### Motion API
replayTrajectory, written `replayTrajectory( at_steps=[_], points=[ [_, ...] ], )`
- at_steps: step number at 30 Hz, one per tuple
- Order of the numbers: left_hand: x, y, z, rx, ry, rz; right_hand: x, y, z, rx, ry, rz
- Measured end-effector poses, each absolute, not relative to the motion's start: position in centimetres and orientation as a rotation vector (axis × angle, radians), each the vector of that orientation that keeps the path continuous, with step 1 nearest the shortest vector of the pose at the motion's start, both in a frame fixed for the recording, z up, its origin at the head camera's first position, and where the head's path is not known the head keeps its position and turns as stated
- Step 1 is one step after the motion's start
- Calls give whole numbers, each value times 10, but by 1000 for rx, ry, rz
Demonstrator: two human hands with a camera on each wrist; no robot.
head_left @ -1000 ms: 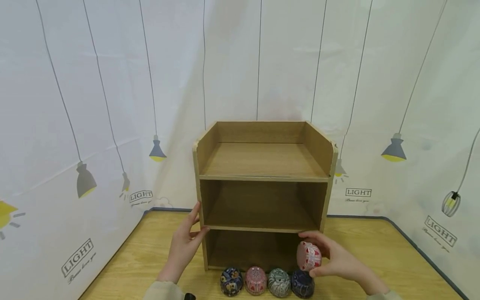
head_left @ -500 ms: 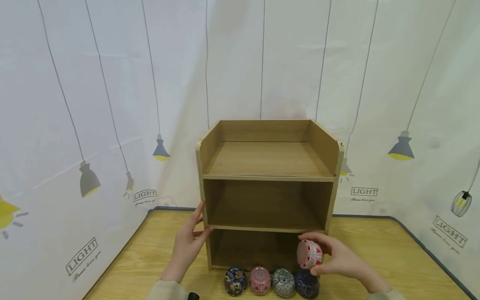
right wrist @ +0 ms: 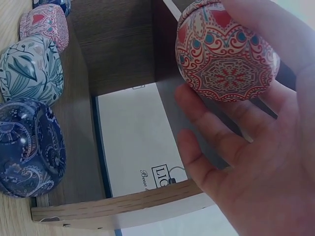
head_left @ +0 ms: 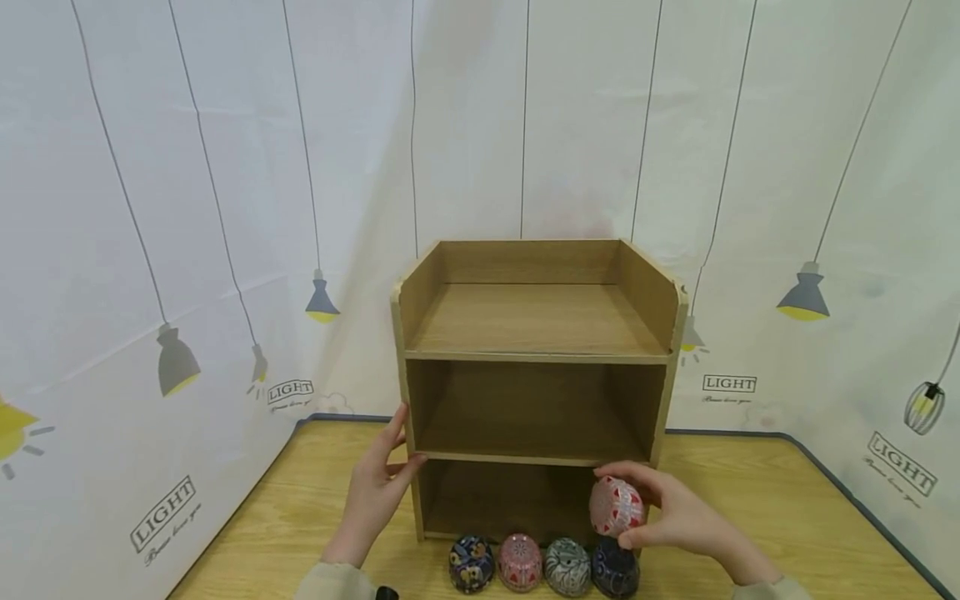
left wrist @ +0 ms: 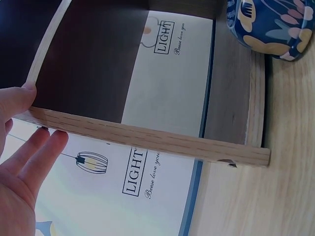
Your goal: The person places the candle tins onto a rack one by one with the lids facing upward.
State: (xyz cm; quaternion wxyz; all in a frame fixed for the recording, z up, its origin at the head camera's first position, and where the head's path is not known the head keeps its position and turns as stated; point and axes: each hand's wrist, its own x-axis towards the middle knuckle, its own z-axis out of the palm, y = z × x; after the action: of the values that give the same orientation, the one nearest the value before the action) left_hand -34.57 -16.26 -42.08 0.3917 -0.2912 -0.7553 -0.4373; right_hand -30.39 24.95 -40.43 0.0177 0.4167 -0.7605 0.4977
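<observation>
My right hand (head_left: 672, 514) holds a small round tin (head_left: 617, 506) with a red, white and blue pattern, tilted on its side in front of the lowest compartment's right end. In the right wrist view the tin's patterned face (right wrist: 229, 76) shows, thumb above and fingers below. My left hand (head_left: 373, 493) grips the left side panel of a wooden shelf unit (head_left: 536, 358), thumb on the front edge, fingers outside. Along its base stand a dark blue floral tin (head_left: 472, 563), a pink tin (head_left: 520, 562), a green-white leaf tin (head_left: 567, 567) and a navy tin (head_left: 616, 570).
The shelf unit has a top tray (head_left: 532, 317) with raised sides and two open compartments below. It stands on a wood-grain table (head_left: 757, 492), bordered by white walls (head_left: 480, 125) printed with hanging lamps. The held tin overlaps the navy one in the head view.
The head view has shifted slightly. The tin in my right hand has turned a little and moved slightly left relative to the shelf. My left hand stays at the panel.
</observation>
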Motion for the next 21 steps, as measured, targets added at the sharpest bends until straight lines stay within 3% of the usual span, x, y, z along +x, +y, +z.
replayTrajectory(
  at_steps=[21],
  points=[
    [-348,-163,-422,-735,-1904,-1108,-301,248,-399,1300,-2290,1575]
  ],
)
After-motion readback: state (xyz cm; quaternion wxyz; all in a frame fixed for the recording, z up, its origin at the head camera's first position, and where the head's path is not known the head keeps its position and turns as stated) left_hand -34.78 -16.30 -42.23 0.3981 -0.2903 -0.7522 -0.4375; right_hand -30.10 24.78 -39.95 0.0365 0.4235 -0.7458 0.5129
